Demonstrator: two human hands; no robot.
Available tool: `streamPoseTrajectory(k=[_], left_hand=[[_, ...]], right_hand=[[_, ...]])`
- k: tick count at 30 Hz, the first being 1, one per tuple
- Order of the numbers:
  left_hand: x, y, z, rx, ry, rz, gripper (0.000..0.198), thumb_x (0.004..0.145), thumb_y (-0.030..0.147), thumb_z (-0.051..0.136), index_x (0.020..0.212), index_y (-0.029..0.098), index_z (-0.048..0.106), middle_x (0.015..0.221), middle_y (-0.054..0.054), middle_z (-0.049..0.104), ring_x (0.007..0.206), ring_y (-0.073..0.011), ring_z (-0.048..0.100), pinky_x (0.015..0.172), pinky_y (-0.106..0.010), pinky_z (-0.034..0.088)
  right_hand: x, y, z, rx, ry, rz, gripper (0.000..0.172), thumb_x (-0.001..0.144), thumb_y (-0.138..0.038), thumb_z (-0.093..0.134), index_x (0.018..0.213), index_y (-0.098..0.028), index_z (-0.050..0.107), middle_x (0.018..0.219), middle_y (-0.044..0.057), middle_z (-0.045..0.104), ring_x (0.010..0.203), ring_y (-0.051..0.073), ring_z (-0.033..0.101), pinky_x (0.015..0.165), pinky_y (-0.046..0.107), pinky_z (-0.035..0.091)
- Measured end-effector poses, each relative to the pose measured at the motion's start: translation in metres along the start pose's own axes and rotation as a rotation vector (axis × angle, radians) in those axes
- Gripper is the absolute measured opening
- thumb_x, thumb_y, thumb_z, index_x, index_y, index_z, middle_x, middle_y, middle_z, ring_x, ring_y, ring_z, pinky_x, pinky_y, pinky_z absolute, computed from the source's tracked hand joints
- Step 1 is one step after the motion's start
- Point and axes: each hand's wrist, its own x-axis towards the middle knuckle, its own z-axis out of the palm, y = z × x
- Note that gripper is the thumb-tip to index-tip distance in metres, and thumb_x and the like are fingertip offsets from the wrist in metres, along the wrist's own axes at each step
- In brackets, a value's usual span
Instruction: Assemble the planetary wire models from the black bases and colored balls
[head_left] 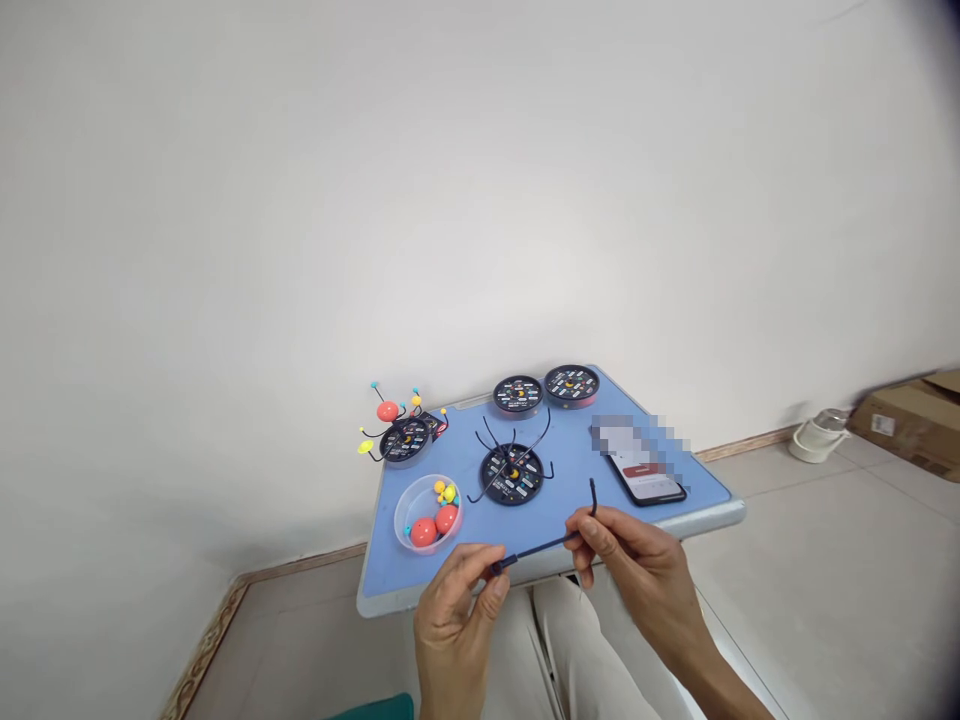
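Between my two hands, over the table's front edge, is a thin black rod with a bent tip. My left hand pinches its thicker end, while my right hand grips it near the upturned end. Just beyond them on the table stands a round black base with several curved black arms spreading from its centre. A clear round bowl to the left holds red balls and small yellow, orange and blue ones. Further back left, a similar base carries coloured balls on its arms.
Two round black discs sit at the back of the blue table. A phone, partly pixelated, lies at the right. A pale wall rises behind. On the floor at right are a white jug-like container and a cardboard box.
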Motion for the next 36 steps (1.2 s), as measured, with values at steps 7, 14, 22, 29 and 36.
streamPoseTrajectory(k=[7,14,22,29,36], left_hand=[[0.003,-0.007,0.005,-0.073,0.072,0.011,0.02,0.073,0.032,0.076,0.09,0.023,0.078,0.09,-0.006,0.071,0.079,-0.018,0.068,0.069,-0.024,0.058],[0.004,-0.012,0.009,-0.121,0.117,-0.045,0.022,0.07,0.037,0.077,0.087,0.022,0.078,0.087,-0.005,0.071,0.074,-0.0161,0.066,0.066,-0.023,0.057],[0.004,0.0,0.006,-0.077,0.017,-0.082,0.021,0.076,0.032,0.073,0.093,0.02,0.077,0.086,-0.006,0.07,0.067,-0.0145,0.065,0.064,-0.025,0.058],[0.004,0.005,0.009,-0.068,0.001,-0.106,0.023,0.077,0.033,0.072,0.094,0.02,0.076,0.084,-0.005,0.07,0.066,-0.0151,0.066,0.065,-0.027,0.059],[0.003,0.001,0.008,-0.063,0.006,-0.098,0.023,0.078,0.034,0.071,0.094,0.019,0.076,0.076,-0.005,0.072,0.067,-0.0176,0.069,0.066,-0.028,0.059]], right_hand=[[0.006,0.008,0.004,0.051,-0.026,0.083,0.033,0.079,-0.047,0.068,0.073,-0.016,0.07,0.057,0.002,0.062,0.045,0.011,0.054,0.042,0.022,0.049],[0.01,0.01,0.005,0.055,-0.037,0.125,0.039,0.077,-0.053,0.067,0.07,-0.015,0.068,0.057,0.002,0.061,0.044,0.011,0.052,0.043,0.023,0.049],[0.007,0.007,0.003,0.036,-0.038,0.154,0.034,0.071,-0.048,0.075,0.081,-0.016,0.069,0.057,-0.001,0.056,0.051,0.013,0.052,0.048,0.025,0.048],[0.003,0.011,0.008,0.108,-0.131,0.202,0.032,0.073,-0.046,0.073,0.082,-0.015,0.069,0.057,-0.001,0.058,0.05,0.012,0.05,0.047,0.025,0.047],[0.001,0.016,0.01,0.171,-0.17,0.253,0.031,0.073,-0.044,0.074,0.078,-0.015,0.068,0.058,0.001,0.064,0.049,0.012,0.054,0.049,0.025,0.047]])
